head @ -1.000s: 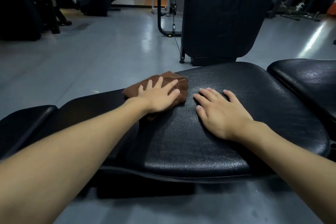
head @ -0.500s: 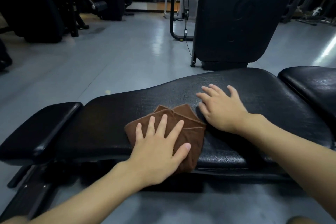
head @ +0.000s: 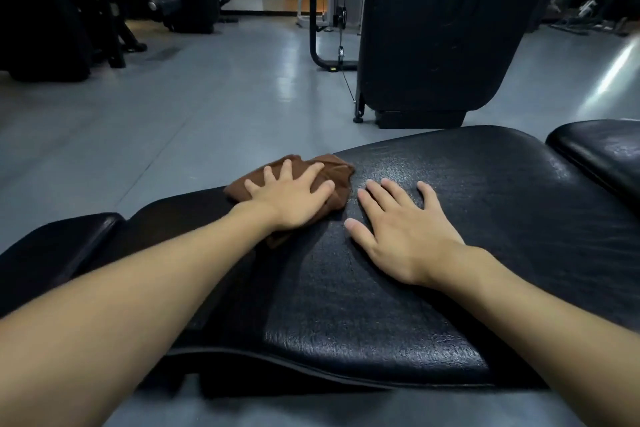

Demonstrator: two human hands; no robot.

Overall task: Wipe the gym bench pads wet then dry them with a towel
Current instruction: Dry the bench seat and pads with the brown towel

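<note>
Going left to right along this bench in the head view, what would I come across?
small end pad → brown cloth pressed under the left hand → right hand flat on the main pad → separate pad at the far right

The room is dim. Soft light comes from above and makes pale shiny patches on the grey floor [head: 194, 104], with one bright streak at the far right. The black worktop [head: 485, 191] shines a little on its bumpy skin. A dark shadow lies on it next to the left arm [head: 138, 288]. The machines [head: 52, 10] at the back are almost black. Lines bend near the edges, and the corners look a bit blurry.
</note>
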